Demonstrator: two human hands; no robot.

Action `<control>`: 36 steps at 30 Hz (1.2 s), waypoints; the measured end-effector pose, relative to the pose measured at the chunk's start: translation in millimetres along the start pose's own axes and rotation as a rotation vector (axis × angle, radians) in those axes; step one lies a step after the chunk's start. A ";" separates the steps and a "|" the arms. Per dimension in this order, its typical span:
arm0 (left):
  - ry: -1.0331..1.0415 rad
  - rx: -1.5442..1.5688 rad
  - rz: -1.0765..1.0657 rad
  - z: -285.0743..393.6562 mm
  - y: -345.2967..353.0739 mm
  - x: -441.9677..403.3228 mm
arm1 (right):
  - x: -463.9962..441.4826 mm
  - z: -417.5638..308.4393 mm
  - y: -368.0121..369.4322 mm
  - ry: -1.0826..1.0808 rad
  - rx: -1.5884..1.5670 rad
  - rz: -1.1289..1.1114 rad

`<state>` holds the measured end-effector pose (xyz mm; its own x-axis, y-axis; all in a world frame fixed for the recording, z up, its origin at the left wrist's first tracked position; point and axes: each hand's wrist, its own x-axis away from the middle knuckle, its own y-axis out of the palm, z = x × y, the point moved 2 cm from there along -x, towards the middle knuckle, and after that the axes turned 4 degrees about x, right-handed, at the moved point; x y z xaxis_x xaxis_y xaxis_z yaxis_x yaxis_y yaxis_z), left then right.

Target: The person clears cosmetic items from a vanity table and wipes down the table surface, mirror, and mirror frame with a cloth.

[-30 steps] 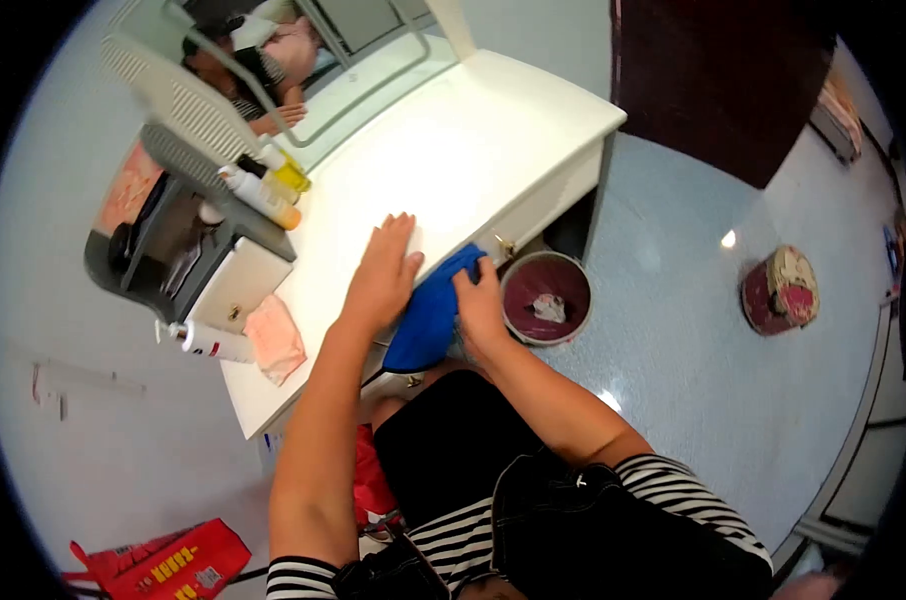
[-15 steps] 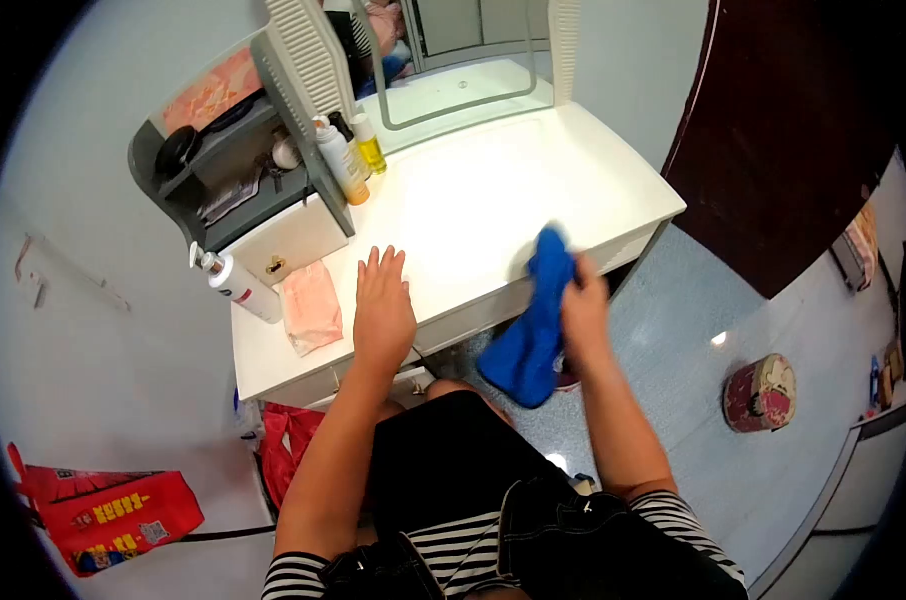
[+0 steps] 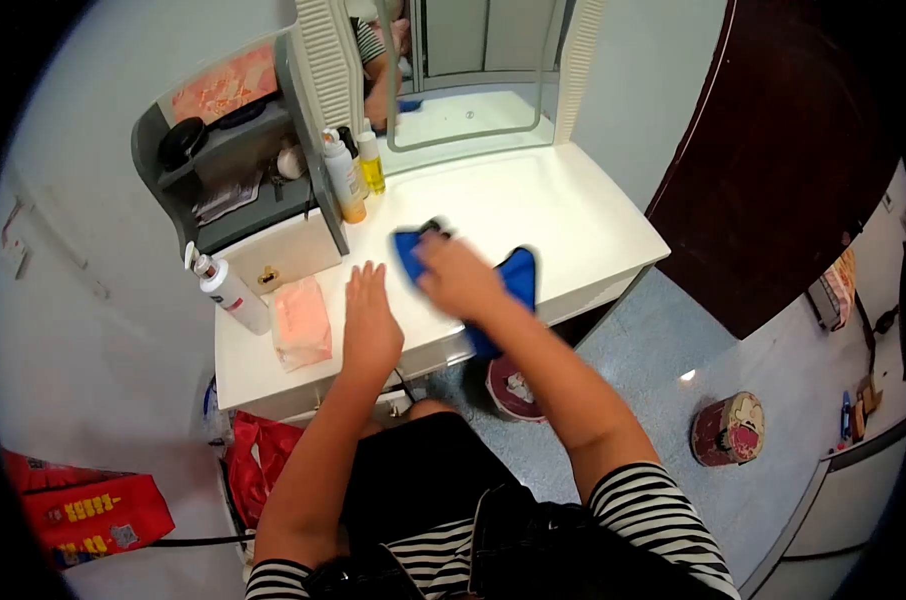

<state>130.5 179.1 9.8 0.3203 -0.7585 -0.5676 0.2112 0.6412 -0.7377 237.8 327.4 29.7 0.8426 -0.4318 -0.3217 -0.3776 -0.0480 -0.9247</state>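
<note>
A blue cloth (image 3: 516, 277) is under my right hand (image 3: 457, 277), pressed on the white dressing table (image 3: 533, 190); part of it hangs past the front edge. My right fingers are bent over the cloth and slightly blurred. My left hand (image 3: 372, 325) rests flat near the table's front edge, fingers extended, holding nothing. To its left lies a pink tissue pack (image 3: 302, 323), with a white pump bottle (image 3: 231, 292) beside it. Behind my hands, a white and orange spray bottle (image 3: 344, 178) and a yellow bottle (image 3: 371, 163) stand near the mirror (image 3: 468, 80).
A grey shelf unit (image 3: 235, 215) with small items stands at the table's left. Below the front edge is a bin (image 3: 513, 390). A round stool-like container (image 3: 729, 430) stands on the floor at right. Red bags (image 3: 258, 465) are at lower left; a dark door panel (image 3: 783, 150) is at right.
My right hand first took the blue cloth away from the table's front edge to the right, then brought it back left onto the tabletop. My left hand has shifted slightly; the camera view has turned.
</note>
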 end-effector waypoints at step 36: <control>-0.079 -0.107 0.024 2.1 -12.6 9.2 | -33.7 100.2 -1.5 0.089 0.180 0.201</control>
<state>132.8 164.2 14.6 0.3966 -0.7289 -0.5581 0.1046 0.6399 -0.7613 248.4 432.3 21.5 0.7181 -0.4940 -0.4902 -0.4528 0.2033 -0.8681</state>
